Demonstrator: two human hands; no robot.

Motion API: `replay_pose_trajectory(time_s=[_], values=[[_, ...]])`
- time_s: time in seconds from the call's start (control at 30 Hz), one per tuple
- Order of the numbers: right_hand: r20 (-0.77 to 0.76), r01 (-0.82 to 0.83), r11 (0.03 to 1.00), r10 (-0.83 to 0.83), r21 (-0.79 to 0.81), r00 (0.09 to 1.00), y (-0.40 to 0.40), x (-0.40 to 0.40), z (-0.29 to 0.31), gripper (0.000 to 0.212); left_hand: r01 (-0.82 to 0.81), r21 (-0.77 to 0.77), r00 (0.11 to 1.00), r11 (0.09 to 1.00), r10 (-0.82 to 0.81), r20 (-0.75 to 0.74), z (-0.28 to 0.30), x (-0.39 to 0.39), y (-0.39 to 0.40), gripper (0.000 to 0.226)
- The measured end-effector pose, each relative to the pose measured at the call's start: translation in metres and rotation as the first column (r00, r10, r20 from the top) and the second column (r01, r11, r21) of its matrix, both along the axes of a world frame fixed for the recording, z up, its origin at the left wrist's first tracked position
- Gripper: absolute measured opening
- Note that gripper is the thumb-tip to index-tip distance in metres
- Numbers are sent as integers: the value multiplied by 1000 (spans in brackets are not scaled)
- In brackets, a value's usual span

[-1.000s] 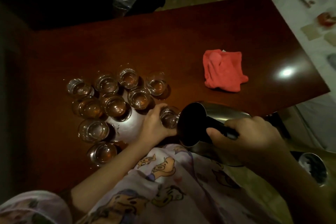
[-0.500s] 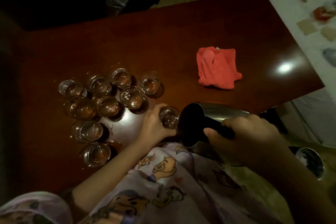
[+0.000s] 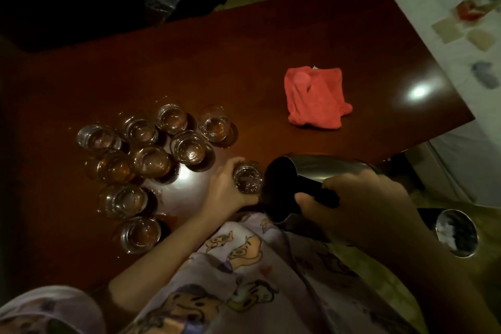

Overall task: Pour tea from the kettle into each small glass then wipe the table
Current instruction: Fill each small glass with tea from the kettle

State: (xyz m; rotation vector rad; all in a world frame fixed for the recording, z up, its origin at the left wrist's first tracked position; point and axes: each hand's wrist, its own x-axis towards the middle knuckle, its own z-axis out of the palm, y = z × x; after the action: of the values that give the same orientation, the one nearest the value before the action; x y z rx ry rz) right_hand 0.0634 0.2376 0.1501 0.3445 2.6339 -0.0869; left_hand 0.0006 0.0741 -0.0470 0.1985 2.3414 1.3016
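Cloth [image 3: 315,99] on table [image 3: 244,40], right of glasses [image 3: 151,160].

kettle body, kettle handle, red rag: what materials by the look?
Kettle: looks like brushed stainless steel, grey with soft lamp sheen along its side.
Kettle handle, gripped by the right hand: matte black, no glint, probably plastic; too dark to be sure.
Red cloth: soft fuzzy fabric, crumpled in thick folds, maybe microfibre or terry.
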Motion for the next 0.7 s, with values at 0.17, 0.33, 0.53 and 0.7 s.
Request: replay_pose_trajectory(time_s=[0.17,0.33,0.53,0.7], values=[[6,-5,1000,5,-11,1000,-2,1,0,59,-11,-11,1000,1000,11,-9,0,1,-1,80],[-7,2,999,-2,-51,1000,-2,5,-2,57,11,-21,1000,1000,-12,-16,-2,3,-1,80],[-47,10,999,-11,-34,999,-7,7,3,55,42,-25,999,999,-42,-16,-6,2,-2,81],[-42,-2,999,1,-33,999,-10,9,6,53,58,-35,998,998,-58,2,-11,4,-5,82]])
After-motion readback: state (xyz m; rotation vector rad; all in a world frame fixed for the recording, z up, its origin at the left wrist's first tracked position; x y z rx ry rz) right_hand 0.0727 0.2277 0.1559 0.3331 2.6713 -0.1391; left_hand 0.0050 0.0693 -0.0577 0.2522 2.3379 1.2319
